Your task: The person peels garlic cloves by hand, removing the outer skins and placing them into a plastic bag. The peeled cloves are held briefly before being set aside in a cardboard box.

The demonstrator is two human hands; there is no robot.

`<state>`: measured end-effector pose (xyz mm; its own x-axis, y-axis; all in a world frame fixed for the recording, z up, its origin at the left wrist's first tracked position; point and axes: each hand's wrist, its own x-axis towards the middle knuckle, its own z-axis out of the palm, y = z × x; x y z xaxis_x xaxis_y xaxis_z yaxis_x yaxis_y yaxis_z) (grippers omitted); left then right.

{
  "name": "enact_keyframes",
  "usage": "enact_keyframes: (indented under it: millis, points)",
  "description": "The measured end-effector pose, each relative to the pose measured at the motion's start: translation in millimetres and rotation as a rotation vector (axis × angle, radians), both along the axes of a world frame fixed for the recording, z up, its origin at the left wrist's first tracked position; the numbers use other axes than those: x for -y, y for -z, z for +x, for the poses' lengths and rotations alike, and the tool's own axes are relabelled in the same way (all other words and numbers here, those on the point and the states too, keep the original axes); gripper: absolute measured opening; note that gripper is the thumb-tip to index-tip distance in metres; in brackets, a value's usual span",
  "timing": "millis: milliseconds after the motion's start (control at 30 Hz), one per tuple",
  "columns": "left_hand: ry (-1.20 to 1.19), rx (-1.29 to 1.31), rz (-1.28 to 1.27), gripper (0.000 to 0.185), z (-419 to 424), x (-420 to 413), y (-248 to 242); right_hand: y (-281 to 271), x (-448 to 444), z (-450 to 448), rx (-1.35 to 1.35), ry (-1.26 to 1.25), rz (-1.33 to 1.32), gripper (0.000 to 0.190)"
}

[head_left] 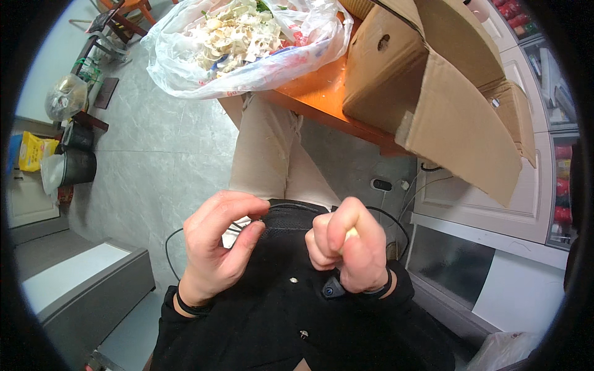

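Observation:
My right hand [348,243] is curled over my lap around a small pale-yellow piece [351,233], which looks like a peeled garlic clove. Only a sliver of it shows between thumb and forefinger. To its left, my left hand [225,236] is raised with its fingers bent and the thumb apart from the forefinger; I see nothing held there. Beyond my knees, a white plastic bag [181,86] lies spread on an orange wooden table [315,88]. Papery pale peelings [241,39], like garlic skins, fill it, with some green scraps at the back.
A cardboard box [385,69] with raised flaps stands on the table, one flap [464,125] jutting toward my right side. Cables [171,250] run around my waist. Cabinets [482,199] line the right, a grey-edged drawer unit [102,287] the left. Dark bins [79,164] stand farther left.

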<state>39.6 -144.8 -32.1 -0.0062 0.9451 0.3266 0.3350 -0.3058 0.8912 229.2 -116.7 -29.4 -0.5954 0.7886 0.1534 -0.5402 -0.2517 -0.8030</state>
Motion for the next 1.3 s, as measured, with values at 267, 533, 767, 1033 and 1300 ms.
enact_keyframes:
  millis: [267,533,767,1033,1300]
  points:
    - [-0.017,-0.06,0.016,0.023,10.2,19.5,0.1,-1.9,8.4,5.5,-0.209,-0.088,-0.33,0.024]
    - [-0.098,-0.079,0.029,0.022,13.8,38.8,-4.3,-8.9,17.3,17.5,-0.039,-0.143,-0.203,0.027]
    - [-0.237,-0.078,-0.002,0.02,13.4,55.8,-0.7,1.9,21.5,16.2,0.037,-0.108,0.165,0.019]
    - [-0.295,-0.07,-0.033,0.02,11.4,62.7,3.0,1.5,23.8,6.4,0.065,-0.051,0.156,0.021]
    - [-0.363,-0.018,-0.079,0.017,-4.9,51.8,4.1,2.6,-6.3,-12.0,-0.048,-0.07,0.042,0.024]
